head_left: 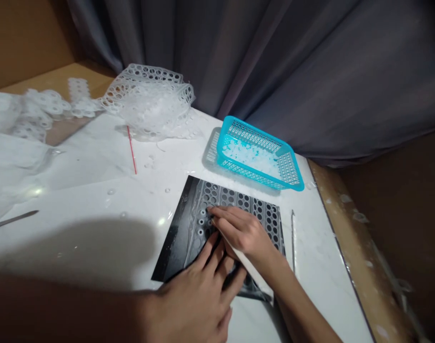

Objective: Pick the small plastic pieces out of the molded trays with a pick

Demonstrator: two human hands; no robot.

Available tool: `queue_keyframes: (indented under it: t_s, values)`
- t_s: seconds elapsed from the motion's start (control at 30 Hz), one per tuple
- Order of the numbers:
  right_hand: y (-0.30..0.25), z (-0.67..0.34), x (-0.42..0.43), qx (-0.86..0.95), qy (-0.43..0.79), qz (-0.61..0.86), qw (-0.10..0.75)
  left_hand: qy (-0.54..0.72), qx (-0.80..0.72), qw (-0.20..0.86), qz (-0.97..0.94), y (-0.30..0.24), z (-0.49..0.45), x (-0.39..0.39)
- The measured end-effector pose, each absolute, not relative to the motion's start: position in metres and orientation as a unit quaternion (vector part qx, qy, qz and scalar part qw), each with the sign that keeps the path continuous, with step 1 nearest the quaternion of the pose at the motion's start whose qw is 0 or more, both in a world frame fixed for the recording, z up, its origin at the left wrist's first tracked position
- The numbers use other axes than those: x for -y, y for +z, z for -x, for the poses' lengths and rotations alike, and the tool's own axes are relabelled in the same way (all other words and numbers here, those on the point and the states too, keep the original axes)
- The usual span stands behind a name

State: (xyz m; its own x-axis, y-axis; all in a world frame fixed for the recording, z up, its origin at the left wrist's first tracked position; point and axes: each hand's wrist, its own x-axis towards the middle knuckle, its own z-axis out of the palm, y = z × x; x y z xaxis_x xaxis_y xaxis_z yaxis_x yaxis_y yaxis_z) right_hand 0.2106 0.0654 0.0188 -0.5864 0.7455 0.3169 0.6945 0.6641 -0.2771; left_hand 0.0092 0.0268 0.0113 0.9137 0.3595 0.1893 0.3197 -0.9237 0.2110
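Note:
A black board (174,238) lies on the white table, bearing a translucent sheet (251,195) with rows of round holes. Along the sheet's left part sit several small pale rings (201,222) with dark centres. My left hand (203,290) rests on the near part of the sheet, fingers spread and stretched out. My right hand (242,228) is closed in a pinch, its fingertips down at the sheet beside the pale rings. What the pinch holds is hidden. A long white strip (253,271) runs out below the right hand towards the board's near right corner.
A turquoise basket (260,178) with small whitish pieces stands behind the board. Perforated clear sheets (149,105) are heaped at the back left, near a thin red stick (132,150). A pointed metal tool (15,219) lies left; a thin clear rod (293,243) lies right.

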Motion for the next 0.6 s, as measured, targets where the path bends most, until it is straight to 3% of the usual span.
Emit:
queue_keyframes:
  t_s: [0.2,0.33,0.47,0.6]
  values:
    - [0.019,-0.210,-0.078,0.739,0.267,0.516,0.342,0.109,-0.162,0.086,-0.977,0.012,-0.006,-0.027]
    - [0.031,-0.212,-0.094,0.633,0.357,0.561,0.396,0.111,-0.138,0.026,-0.984,0.000,-0.007,-0.028]
    - [0.055,-0.234,-0.124,0.664,0.224,0.558,0.444,0.153,-0.106,-0.118,-0.975,-0.021,-0.010,-0.035]
    - [0.073,-0.267,-0.155,0.715,-0.007,0.589,0.376,0.176,-0.085,-0.186,-0.963,-0.033,-0.012,-0.043]
